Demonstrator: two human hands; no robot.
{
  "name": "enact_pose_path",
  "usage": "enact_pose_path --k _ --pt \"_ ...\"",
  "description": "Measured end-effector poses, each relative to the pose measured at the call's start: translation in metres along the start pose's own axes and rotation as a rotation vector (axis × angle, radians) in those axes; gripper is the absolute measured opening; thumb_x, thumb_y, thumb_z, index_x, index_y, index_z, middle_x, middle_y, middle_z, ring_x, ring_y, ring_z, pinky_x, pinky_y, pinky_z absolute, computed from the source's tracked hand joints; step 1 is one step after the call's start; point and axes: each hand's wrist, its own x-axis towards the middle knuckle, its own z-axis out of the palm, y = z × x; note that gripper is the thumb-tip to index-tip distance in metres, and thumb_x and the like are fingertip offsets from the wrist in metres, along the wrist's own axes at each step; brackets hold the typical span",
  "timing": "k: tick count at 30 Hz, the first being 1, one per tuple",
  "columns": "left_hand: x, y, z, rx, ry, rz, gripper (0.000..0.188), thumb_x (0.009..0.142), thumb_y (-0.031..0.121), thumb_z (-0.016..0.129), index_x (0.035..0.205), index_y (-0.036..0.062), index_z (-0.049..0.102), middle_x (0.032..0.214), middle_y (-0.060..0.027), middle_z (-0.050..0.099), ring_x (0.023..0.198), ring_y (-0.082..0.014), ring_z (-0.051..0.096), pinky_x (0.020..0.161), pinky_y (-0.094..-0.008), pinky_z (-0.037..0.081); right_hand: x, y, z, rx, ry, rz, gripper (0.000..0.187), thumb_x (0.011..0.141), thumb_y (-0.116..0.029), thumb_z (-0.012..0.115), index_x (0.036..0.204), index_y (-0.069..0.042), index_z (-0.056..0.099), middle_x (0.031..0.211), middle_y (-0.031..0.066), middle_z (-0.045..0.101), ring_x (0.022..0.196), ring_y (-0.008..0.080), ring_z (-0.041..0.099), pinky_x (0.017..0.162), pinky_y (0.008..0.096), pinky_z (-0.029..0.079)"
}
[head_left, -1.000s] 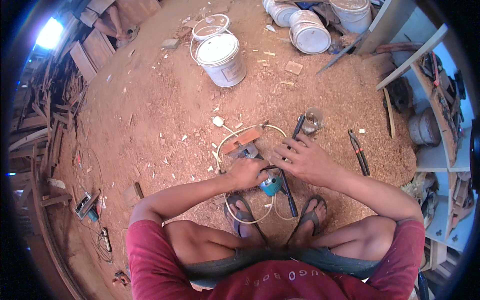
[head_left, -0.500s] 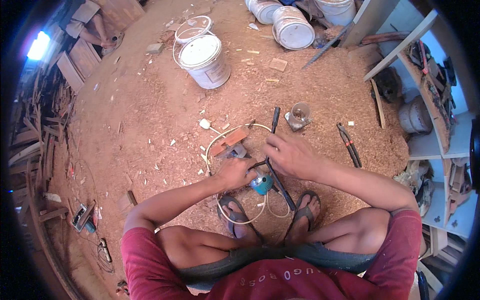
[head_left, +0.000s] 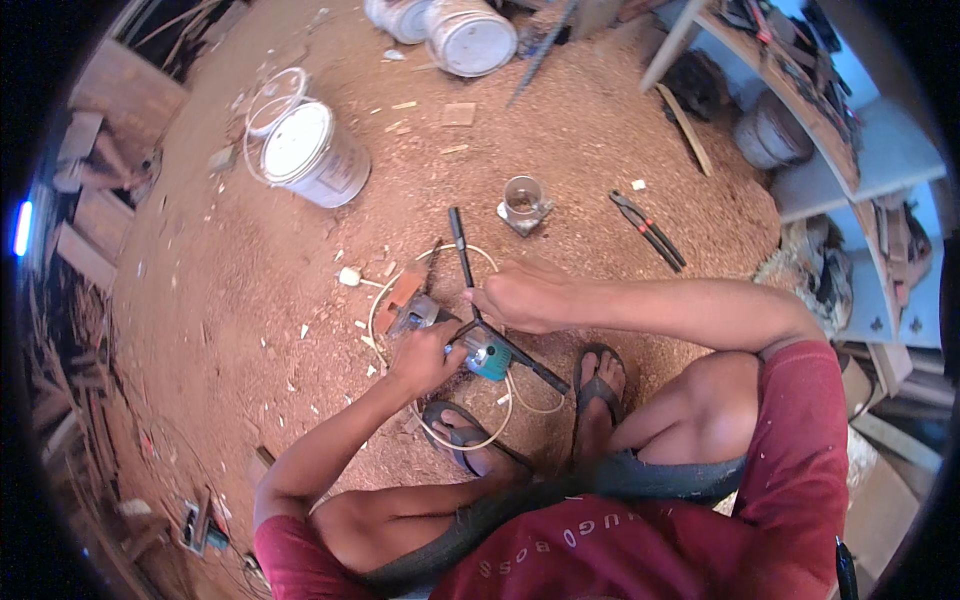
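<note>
A black three-armed socket wrench [head_left: 466, 262] lies across the teal and silver power tool [head_left: 488, 357] on the ground before my feet. My right hand [head_left: 530, 296] is closed, its fingers pinching the wrench near the hub. On the other side, my left hand [head_left: 420, 360] curls its fingers at the wrench's left arm, above the tool; the exact grip is partly hidden. A reddish wood block [head_left: 402, 292] sits under the tool's far end. The pale cord [head_left: 375, 318] loops around the tool, its white plug [head_left: 349, 277] lying to the left.
Pliers with red-and-black handles [head_left: 648, 232] and a clear cup [head_left: 524, 201] lie beyond my right hand. A white lidded bucket [head_left: 318, 160] stands farther left. Shelves [head_left: 880, 240] line the right; wood scraps [head_left: 95, 400] pile up left. Shavings cover the ground.
The view has swung, so the scene sits farther left. My hands stay at the wrench; its handle is tilted slightly differently, and my right hand remains by the hub.
</note>
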Motion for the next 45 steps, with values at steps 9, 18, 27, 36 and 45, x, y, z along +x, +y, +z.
enact_pose_path --k 9,18,27,36,45 --pt "0.004 0.001 0.002 0.024 0.03 0.011 0.037 0.086 0.027 0.067 0.116 0.0047 0.064 0.099 -0.0216 0.071 0.087 -0.0398 0.069 0.077 -0.0506 0.055 -0.008 0.025 0.003 -0.624 0.556 -0.797 0.017 0.082 -0.029 0.061 0.084 -0.012 0.065 0.1 0.0006 0.059 0.109 0.0196 0.056 0.096 0.0407 0.043" --pt "0.006 -0.004 0.008 0.018 0.09 0.099 0.034 0.086 0.024 0.066 0.114 0.0054 0.064 0.087 -0.0231 0.07 0.081 -0.0418 0.069 0.073 -0.052 0.054 0.0 0.006 0.017 -0.118 0.122 -0.052 0.047 0.094 -0.047 0.056 0.069 -0.01 0.068 0.066 0.0145 0.066 0.063 0.0302 0.067 0.09 0.0448 0.049" --pt "0.007 0.001 0.004 0.012 0.079 0.069 0.033 0.086 0.024 0.064 0.113 0.0047 0.064 0.092 -0.023 0.07 0.082 -0.0418 0.069 0.072 -0.0514 0.055 -0.008 0.033 0.002 -0.558 0.594 -0.785 0.019 0.085 -0.029 0.061 0.089 -0.013 0.07 0.112 0.0052 0.066 0.125 0.0247 0.054 0.096 0.0412 0.046" --pt "0.007 0.0 0.006 0.072 0.059 0.025 0.029 0.086 0.026 0.065 0.106 0.0043 0.064 0.087 -0.0245 0.07 0.081 -0.043 0.068 0.072 -0.0518 0.054 -0.007 0.005 0.008 -0.236 0.061 -0.147 0.023 0.086 -0.029 0.06 0.084 -0.009 0.071 0.099 0.0077 0.072 0.11 0.0261 0.065 0.089 0.042 0.052" --pt "0.005 0.003 0.001 0.008 0.067 0.084 0.026 0.087 0.023 0.064 0.103 0.0035 0.063 0.093 -0.0235 0.07 0.082 -0.0427 0.068 0.073 -0.0523 0.054 -0.008 0.027 -0.001 -0.538 0.439 -0.681 0.021 0.088 -0.028 0.06 0.094 -0.01 0.07 0.119 0.0079 0.064 0.125 0.025 0.054 0.093 0.0423 0.051"
